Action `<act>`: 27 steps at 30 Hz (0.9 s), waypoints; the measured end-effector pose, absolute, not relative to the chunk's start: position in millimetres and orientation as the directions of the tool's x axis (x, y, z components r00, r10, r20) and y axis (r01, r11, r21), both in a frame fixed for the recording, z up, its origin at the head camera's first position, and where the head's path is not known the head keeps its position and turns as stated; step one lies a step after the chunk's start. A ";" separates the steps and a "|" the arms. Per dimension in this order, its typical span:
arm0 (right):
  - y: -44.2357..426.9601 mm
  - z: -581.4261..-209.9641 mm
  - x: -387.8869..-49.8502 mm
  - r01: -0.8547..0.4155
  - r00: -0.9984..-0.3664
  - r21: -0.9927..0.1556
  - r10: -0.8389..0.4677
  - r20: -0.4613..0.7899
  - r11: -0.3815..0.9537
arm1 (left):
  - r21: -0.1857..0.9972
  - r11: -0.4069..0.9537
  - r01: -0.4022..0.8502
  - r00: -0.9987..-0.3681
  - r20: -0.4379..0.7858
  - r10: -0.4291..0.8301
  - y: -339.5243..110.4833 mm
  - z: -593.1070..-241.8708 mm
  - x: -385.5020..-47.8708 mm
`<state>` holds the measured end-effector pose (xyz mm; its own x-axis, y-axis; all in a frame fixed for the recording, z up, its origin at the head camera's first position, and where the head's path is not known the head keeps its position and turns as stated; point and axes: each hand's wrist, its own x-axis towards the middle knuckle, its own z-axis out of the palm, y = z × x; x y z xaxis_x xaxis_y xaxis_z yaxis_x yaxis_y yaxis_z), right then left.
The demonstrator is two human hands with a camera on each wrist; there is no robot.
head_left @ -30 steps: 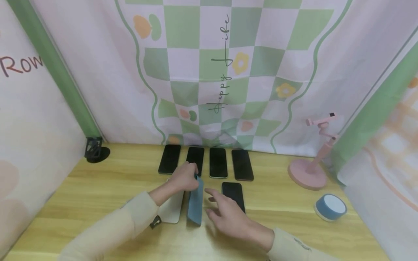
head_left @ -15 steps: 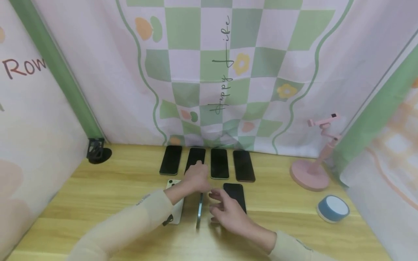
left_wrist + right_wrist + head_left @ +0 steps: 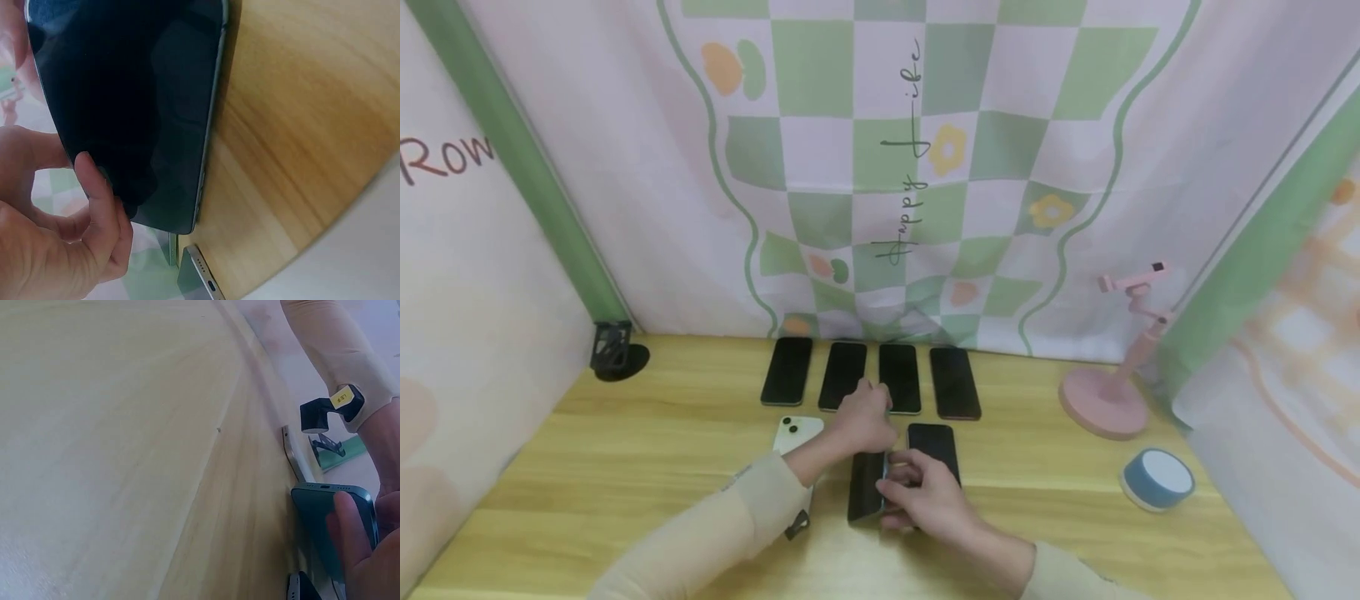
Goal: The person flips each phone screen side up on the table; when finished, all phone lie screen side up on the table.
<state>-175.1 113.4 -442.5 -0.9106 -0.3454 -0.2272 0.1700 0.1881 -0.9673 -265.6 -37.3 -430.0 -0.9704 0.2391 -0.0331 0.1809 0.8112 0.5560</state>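
Observation:
A phone (image 3: 865, 487) with a black screen and blue back stands tilted on its long edge, off the flat. My left hand (image 3: 861, 419) pinches it by its far end; the left wrist view shows those fingers at a corner of the dark screen (image 3: 137, 106). On the phone's right side, my right hand (image 3: 934, 500) holds the raised long edge, thumb at the rim. In the right wrist view its fingers lie against the blue back (image 3: 322, 519). Left of it lies a white phone (image 3: 805, 428), back up, partly hidden by my left arm. To the right is a black-screened phone (image 3: 934, 442), partly covered by my right hand.
Behind, several phones lie screen up in a row, among them the leftmost phone (image 3: 787, 371) and rightmost phone (image 3: 955, 383). A pink stand (image 3: 1105, 402) and a blue-and-white round object (image 3: 1159, 479) are at right. A black stand (image 3: 617, 354) is at far left.
My left hand has turned the phone from blue back showing, through edge-on, to dark screen showing, and shifted right. My right hand has come into contact with its right edge.

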 end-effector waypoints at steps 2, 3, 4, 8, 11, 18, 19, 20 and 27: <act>114.0 -443.8 -175.3 0.168 -0.915 -0.966 -0.334 -0.226 0.195 | 0.559 0.808 0.189 -0.969 -0.025 0.244 -35.0 -431.7 -264.8; 114.3 -444.7 -175.6 0.167 -0.917 -0.966 -0.328 -0.226 0.198 | 0.558 0.807 0.192 -0.969 -0.022 0.245 -34.0 -432.5 -264.3; 114.7 -445.4 -175.8 0.167 -0.919 -0.965 -0.322 -0.227 0.201 | 0.561 0.806 0.190 -0.969 -0.024 0.245 -33.3 -432.7 -263.7; 116.7 -448.5 -177.6 0.169 -0.922 -0.964 -0.313 -0.229 0.207 | 0.560 0.805 0.197 -0.967 -0.027 0.255 -32.1 -433.3 -261.6; 118.5 -450.3 -178.7 0.178 -0.920 -0.961 -0.311 -0.238 0.210 | 0.565 0.798 0.211 -0.963 -0.020 0.269 -33.4 -432.0 -259.6; 117.8 -452.2 -180.7 0.194 -0.925 -0.954 -0.281 -0.255 0.227 | 0.536 0.799 0.273 -0.948 0.006 0.319 -51.2 -428.4 -251.1; 117.5 -452.2 -181.1 0.197 -0.926 -0.952 -0.274 -0.259 0.234 | 0.523 0.803 0.285 -0.942 -0.001 0.335 -55.6 -428.8 -249.7; 117.3 -452.2 -181.4 0.196 -0.928 -0.950 -0.267 -0.260 0.244 | 0.505 0.810 0.297 -0.935 -0.016 0.353 -60.4 -429.0 -248.3; 116.2 -453.3 -183.3 0.143 -0.936 -0.955 -0.278 -0.216 0.261 | 0.338 0.836 0.433 -0.853 -0.144 0.501 -90.1 -431.1 -239.5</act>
<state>-183.3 116.2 -453.3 -0.9359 -0.2784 -0.2160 0.1428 0.2606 -0.9548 -239.5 -90.1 -431.1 -0.8535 0.5007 -0.1444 0.4332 0.8357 0.3376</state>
